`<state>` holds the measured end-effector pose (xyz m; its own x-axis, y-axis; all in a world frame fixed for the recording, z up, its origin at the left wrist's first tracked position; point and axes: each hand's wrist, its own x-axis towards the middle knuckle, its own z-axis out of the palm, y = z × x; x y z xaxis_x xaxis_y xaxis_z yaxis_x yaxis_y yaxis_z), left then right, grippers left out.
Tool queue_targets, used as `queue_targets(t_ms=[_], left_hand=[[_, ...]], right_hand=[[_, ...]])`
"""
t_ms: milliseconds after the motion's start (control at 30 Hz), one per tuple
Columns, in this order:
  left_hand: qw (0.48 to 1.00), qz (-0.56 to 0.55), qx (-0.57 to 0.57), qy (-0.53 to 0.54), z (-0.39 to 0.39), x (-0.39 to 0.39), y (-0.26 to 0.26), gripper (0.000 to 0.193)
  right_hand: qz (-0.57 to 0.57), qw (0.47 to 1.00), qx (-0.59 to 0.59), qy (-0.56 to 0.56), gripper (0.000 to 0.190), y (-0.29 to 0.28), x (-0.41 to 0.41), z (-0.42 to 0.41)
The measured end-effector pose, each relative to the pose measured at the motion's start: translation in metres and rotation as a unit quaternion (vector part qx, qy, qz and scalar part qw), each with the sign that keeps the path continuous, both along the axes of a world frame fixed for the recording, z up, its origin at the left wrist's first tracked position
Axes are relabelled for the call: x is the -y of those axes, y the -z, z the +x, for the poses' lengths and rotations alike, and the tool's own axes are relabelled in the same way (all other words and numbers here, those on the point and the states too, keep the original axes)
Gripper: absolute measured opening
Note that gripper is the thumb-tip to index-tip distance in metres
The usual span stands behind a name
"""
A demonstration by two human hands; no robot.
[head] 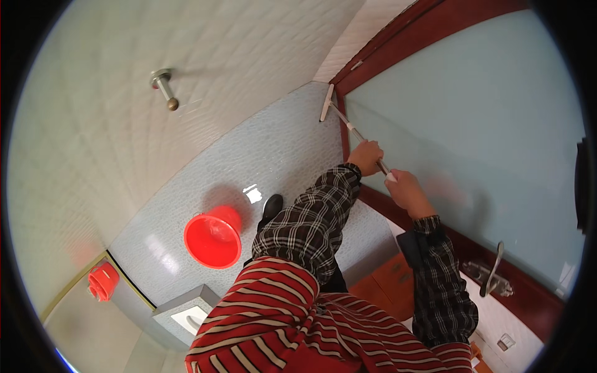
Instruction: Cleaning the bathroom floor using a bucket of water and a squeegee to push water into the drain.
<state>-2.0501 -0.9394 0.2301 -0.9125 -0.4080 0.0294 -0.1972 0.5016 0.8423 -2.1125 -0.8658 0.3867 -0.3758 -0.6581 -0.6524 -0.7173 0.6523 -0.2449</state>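
My left hand (366, 157) grips the metal handle of a floor squeegee (326, 102) partway down the shaft. Nearer to me, my right hand (405, 186) is closed around the handle's pale end. The squeegee's narrow light head is at the floor corner, beside the red-brown frame of a frosted glass door (457, 116). Both hands are in front of the door. A red plastic bucket (213, 238) stands on the pebble-patterned floor (261, 140), to the left of my black shoe (274, 205). My fingertips are partly hidden around the handle.
A tiled wall (140, 154) with a metal fixture (165, 89) rises at the left. A squat toilet (190, 319) in a raised step and a mirror-like panel (93, 321) are at lower left. The door's lever handle (492, 275) projects at lower right.
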Motion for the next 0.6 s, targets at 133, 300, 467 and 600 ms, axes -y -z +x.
queue_targets(t_ms=[133,300,467,600], left_hand=[[0.991,-0.021,-0.091,-0.095,-0.016,0.009,0.026,0.026],[0.977,-0.017,-0.141,-0.157,0.005,0.024,0.029,0.023],[0.974,0.001,-0.106,-0.202,0.040,0.015,0.010,0.021],[0.969,-0.005,-0.097,-0.227,0.077,-0.011,0.000,0.020]], right_hand=[[-0.038,0.996,-0.015,-0.077,0.019,0.000,0.011,-0.007],[-0.033,0.991,0.040,-0.122,0.019,-0.017,0.043,0.007],[0.039,0.986,0.001,-0.162,0.020,-0.009,0.037,0.030],[0.071,0.982,0.027,-0.172,0.026,-0.019,0.016,0.059]])
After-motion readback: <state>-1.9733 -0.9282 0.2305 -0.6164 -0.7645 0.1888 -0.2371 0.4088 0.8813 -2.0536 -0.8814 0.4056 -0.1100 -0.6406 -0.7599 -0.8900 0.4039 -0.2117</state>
